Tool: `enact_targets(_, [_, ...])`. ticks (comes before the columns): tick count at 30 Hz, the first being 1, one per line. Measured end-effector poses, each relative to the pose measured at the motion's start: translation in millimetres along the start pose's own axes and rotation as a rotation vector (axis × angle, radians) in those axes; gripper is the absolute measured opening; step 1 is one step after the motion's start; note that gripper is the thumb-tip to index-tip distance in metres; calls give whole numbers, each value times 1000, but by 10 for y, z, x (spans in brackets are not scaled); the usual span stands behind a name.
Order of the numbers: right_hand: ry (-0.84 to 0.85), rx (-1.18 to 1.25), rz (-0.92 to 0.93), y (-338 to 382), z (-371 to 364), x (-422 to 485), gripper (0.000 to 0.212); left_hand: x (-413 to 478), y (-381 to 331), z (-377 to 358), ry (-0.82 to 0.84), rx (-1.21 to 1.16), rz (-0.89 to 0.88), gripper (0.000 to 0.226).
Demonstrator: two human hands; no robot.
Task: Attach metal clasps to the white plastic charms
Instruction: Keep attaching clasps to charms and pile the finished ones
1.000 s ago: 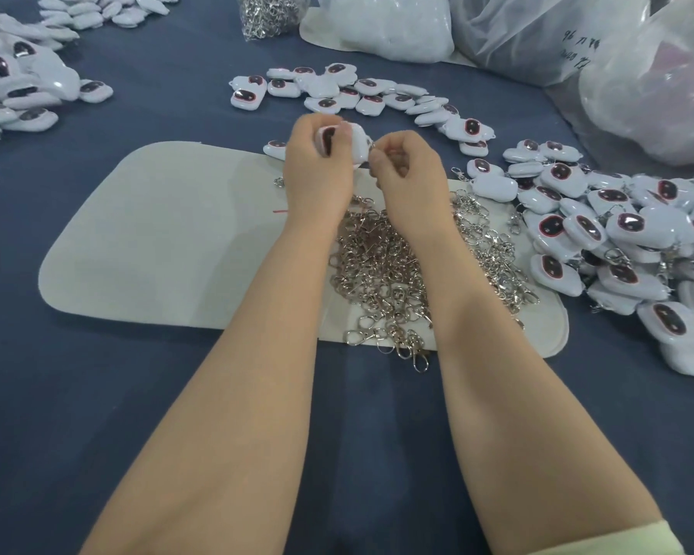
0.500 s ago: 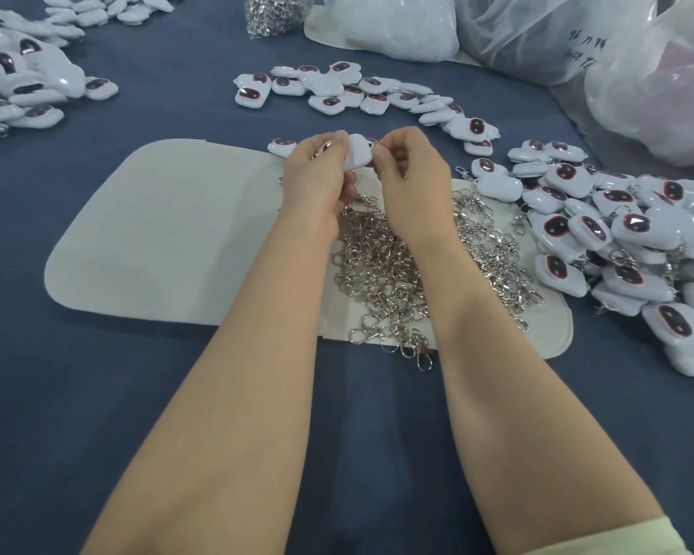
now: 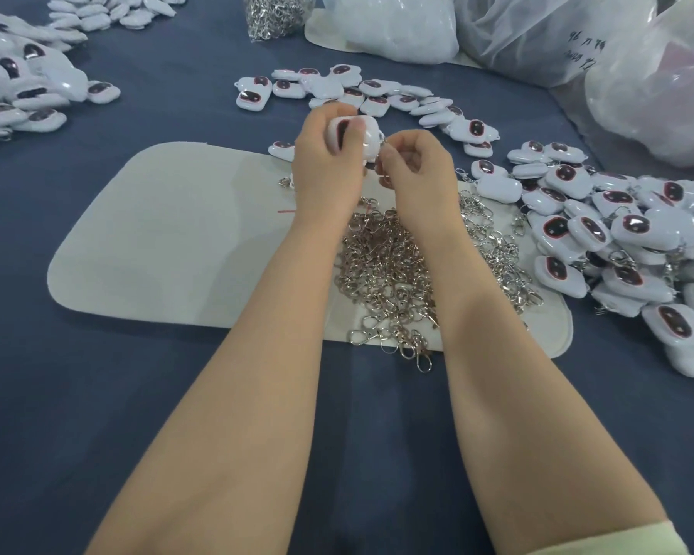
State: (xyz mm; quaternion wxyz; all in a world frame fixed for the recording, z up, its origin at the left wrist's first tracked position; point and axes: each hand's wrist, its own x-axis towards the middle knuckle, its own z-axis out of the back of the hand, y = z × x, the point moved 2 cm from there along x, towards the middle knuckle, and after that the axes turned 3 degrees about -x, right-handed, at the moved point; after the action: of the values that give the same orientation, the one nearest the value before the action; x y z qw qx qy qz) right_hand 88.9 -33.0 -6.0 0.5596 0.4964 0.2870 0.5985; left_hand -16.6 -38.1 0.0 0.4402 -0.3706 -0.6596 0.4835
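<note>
Blue tablecloth [image 3: 169, 414]: our left hand [image 3: 324, 166] has flipped the charm [image 3: 366, 141] it grips face-up, right hand [image 3: 417, 168] pinching a clasp [image 3: 384, 143] against it, nearly hooked, we reckon.

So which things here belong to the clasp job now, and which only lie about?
In use: left hand holding a charm; right hand pinching a clasp; clasp pile on the mat.
Lying about: plastic bags; bagged clasps; left charm heap; right charm heap.
</note>
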Motion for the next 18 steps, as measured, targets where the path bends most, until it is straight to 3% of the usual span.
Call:
enact_targets(3, [20, -8, 48, 27, -26, -12, 9, 40, 59, 44, -74, -279, 321, 7])
enact_targets(6, [-11, -32, 114, 55, -30, -32, 10, 47, 87, 43, -57, -446, 515, 13])
enact_targets(18, [-101, -101, 156, 62, -26, -49, 7, 43, 127, 31, -53, -491, 627, 16])
